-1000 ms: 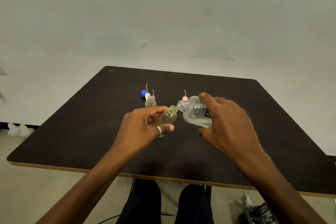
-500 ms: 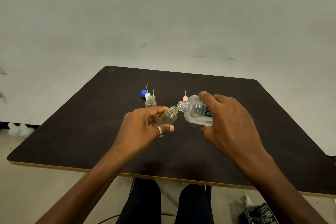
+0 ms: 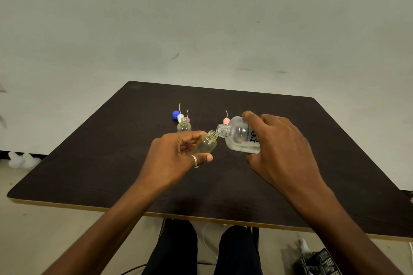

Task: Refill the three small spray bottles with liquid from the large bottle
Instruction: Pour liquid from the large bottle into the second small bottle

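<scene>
Large bottle [image 3: 240,138] has barely shifted in the last second: the right hand [image 3: 283,152] keeps its fingers curled round it, mouth tipped just beside the open neck of the small spray bottle [image 3: 206,144] gripped in the left hand [image 3: 176,156] above mid-table [image 3: 335,140], so I judge the pour ongoing. I see another small bottle [image 3: 184,126] and loose caps [image 3: 175,115] just behind; table edges lie well apart.

Table [image 3: 335,152] right & near side open; caps [image 3: 180,116], bottle [image 3: 184,126] crowd back-left (tight).

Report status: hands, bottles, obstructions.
Left hand grips small yellowish clear bottle, tilted. Right hand tips large clear labelled bottle, mouths nearly meeting. Another uncapped small bottle stands behind, apart.
</scene>
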Demonstrator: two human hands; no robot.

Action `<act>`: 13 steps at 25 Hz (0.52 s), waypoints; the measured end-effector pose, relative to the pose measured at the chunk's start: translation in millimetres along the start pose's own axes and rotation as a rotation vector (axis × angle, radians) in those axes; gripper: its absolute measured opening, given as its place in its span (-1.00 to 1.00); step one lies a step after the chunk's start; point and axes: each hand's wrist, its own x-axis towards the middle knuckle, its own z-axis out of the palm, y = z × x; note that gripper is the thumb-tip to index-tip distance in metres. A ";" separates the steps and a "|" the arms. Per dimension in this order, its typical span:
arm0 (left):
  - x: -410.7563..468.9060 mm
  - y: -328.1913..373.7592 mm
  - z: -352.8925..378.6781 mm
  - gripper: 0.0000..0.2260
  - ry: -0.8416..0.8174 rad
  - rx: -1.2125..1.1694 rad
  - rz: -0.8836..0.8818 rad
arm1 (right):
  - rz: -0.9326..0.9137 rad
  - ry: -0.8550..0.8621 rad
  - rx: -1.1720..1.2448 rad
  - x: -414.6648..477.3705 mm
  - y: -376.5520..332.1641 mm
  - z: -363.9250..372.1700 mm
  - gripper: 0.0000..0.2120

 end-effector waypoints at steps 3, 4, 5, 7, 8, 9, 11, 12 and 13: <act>-0.7 2.4 -0.6 -0.56 -0.003 -0.004 0.001 | -0.003 0.001 -0.010 -0.2 -0.2 -1.2 -0.30; -0.8 2.8 -0.9 -0.55 -0.004 -0.005 0.000 | -0.004 0.002 -0.012 -0.2 -0.3 -1.6 -0.30; -0.7 3.0 -0.8 -0.55 -0.005 -0.004 -0.001 | -0.006 0.003 -0.013 0.1 -0.2 -1.5 -0.30; -0.4 2.8 -0.3 -0.55 -0.007 -0.006 -0.002 | -0.007 0.005 -0.014 0.0 -0.4 -1.6 -0.28; -0.2 2.6 -0.1 -0.55 -0.008 -0.009 -0.003 | -0.004 0.002 -0.013 0.0 -0.7 -1.5 -0.28; -0.2 2.3 0.1 -0.54 -0.009 -0.013 -0.004 | -0.001 0.000 -0.015 0.0 -0.8 -1.5 -0.27; -0.1 1.6 0.2 -0.54 -0.011 -0.016 -0.006 | 0.000 0.004 -0.024 0.1 -0.7 -1.3 -0.27; 0.0 1.4 0.3 -0.54 -0.012 -0.016 -0.006 | -0.001 0.010 -0.026 0.1 -0.7 -1.3 -0.27; 0.1 1.2 0.4 -0.54 -0.012 -0.014 -0.004 | -0.004 0.015 -0.026 0.2 -0.7 -1.3 -0.28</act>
